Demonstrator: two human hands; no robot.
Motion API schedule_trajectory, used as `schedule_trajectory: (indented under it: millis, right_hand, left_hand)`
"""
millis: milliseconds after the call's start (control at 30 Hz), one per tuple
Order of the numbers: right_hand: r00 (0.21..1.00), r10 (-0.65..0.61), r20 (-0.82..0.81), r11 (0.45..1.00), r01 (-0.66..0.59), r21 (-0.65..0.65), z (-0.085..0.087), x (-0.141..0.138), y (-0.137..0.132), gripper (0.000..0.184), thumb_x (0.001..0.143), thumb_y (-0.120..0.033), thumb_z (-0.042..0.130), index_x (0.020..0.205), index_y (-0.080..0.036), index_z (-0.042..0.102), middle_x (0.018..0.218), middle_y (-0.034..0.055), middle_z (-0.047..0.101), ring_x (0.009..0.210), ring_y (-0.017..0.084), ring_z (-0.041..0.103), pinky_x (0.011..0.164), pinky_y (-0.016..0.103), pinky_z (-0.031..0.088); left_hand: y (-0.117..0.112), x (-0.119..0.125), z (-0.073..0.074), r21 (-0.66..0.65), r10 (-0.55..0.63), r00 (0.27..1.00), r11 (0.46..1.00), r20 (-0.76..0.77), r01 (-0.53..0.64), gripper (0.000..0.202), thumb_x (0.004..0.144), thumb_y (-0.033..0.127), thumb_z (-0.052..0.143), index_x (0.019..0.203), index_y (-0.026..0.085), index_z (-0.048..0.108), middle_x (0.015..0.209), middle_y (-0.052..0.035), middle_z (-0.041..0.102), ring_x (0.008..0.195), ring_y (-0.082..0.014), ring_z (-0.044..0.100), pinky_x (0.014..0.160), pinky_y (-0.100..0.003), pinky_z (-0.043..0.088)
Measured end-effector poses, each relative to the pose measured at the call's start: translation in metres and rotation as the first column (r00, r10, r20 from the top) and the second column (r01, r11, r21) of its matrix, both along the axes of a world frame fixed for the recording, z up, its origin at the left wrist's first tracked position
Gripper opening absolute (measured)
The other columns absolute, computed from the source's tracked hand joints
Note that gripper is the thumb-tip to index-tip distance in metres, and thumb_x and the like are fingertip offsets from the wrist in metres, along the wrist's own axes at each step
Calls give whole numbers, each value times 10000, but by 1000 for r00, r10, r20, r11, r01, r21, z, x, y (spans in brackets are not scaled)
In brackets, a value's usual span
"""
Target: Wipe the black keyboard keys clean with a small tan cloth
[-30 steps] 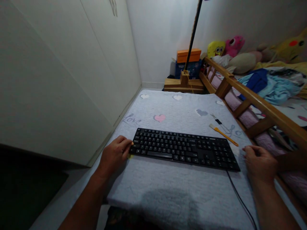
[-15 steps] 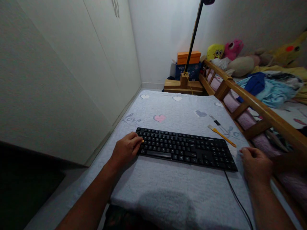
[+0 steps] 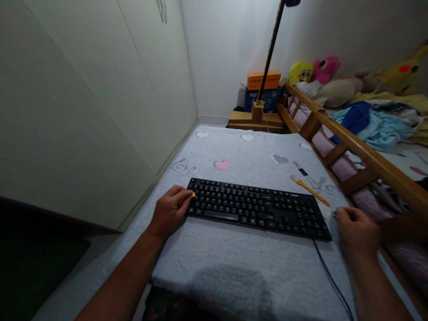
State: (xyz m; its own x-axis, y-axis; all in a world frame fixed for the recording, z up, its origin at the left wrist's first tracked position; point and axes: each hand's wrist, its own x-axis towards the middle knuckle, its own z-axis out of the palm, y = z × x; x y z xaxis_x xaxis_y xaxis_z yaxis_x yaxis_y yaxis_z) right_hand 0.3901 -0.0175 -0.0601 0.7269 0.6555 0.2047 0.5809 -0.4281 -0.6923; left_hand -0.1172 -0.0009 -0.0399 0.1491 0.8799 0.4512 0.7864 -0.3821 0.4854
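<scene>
Background boxes (image 3: 263, 80) hide their contents; both hands (image 3: 171, 207) (image 3: 357, 232) curl loosely at the keyboard's (image 3: 247, 203) ends, any grip unclear.

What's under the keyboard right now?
A pale cloth with printed hearts shows around the keyboard, which appears to rest on it. What lies directly beneath can't be seen: the keyboard covers it, and the left hand hides part of its left end.

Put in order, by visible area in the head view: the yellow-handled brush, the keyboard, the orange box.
Largest to smallest:
1. keyboard
2. orange box, though farther from the camera
3. yellow-handled brush, long but thin
</scene>
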Motion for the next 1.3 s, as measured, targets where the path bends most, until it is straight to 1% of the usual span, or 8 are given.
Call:
schedule_trajectory:
  millis: [133, 367, 533, 733, 1000, 1300]
  right_hand:
    - [1000, -5, -4, 1000, 5, -15, -1, 1, 1, 352, 694, -425, 581, 873, -146, 698, 806, 100, 679, 725, 263, 614, 762, 378, 472]
    - [1000, -23, -4, 999, 23, -43, 3, -1, 4, 363, 688, -427, 584, 884, -143, 698, 818, 110, 678, 762, 279, 625, 785, 382, 477]
    - [1000, 13, 6, 1000, -13, -19, 1, 1, 2, 338, 703, -443, 572, 850, -159, 681, 802, 96, 672, 787, 284, 637, 782, 376, 475]
    - [1000, -3, -4, 1000, 3, -17, 3, -3, 1, 312, 683, -443, 575, 812, -172, 662, 771, 87, 658, 775, 289, 635, 766, 384, 476]
    - [1000, 1, 23, 1000, -1, -6, -4, 3, -1, 346, 693, -450, 575, 849, -163, 688, 800, 95, 677, 786, 293, 640, 765, 387, 474]
    - [1000, -7, 24, 1000, 7, -11, 1, -3, -1, 318, 703, -445, 572, 818, -167, 676, 779, 93, 673, 770, 285, 632, 741, 382, 466]
  left_hand:
    - [-3, 1, -2, -3, -6, 1000, 1000, 9, 6, 213, 954, 311, 555, 990, 189, 725, 904, -47, 641, 806, -149, 619, 751, -274, 505]
    - [-3, -2, -6, 21, -20, 1000, 1000, -22, 20, 205, 961, 286, 545, 1001, 187, 720, 928, -49, 644, 840, -152, 629, 774, -263, 509]
    - [-2, -2, -4, 35, 2, 1000, 999, -27, -1, 210, 959, 304, 550, 1007, 188, 718, 916, -47, 645, 826, -154, 630, 763, -270, 509]
    - [-2, -1, -2, 39, 11, 1000, 999, -20, -10, 223, 954, 321, 544, 981, 193, 725, 896, -44, 650, 805, -155, 631, 750, -273, 513]
    - [-1, -3, -5, 43, 8, 1000, 999, -19, -7, 216, 955, 313, 556, 1002, 182, 721, 909, -46, 647, 813, -152, 629, 756, -269, 505]
    - [-1, -1, -5, 51, 7, 1000, 999, -13, -6, 203, 948, 285, 565, 999, 171, 725, 895, -42, 642, 793, -144, 625, 745, -259, 505]
